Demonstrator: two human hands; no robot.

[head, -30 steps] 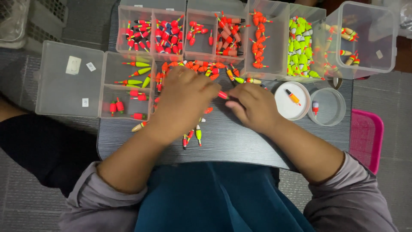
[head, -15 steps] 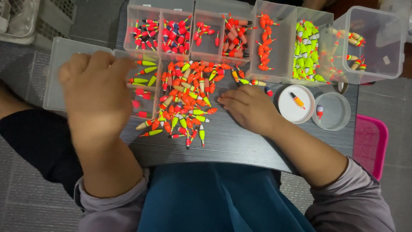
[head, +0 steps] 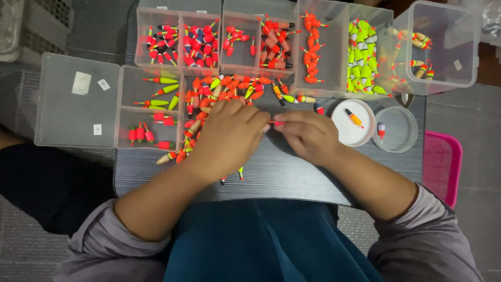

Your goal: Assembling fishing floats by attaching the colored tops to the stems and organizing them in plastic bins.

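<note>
While both hands meet on the dark bench (head: 292,183), the left hand (head: 229,137) and right hand (head: 309,134) pinch one thin red float (head: 276,123) between their fingertips. Behind the left hand sits a loose pile of floats (head: 219,91); a bump could roll some off, far from the clear boxes (head: 318,49)

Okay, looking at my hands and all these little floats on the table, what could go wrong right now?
1. The left hand lies over the loose pile of floats; a sweep might push some off the table's near edge.
2. Both hands pinch one thin red float; its stem could bend or snap.
</note>
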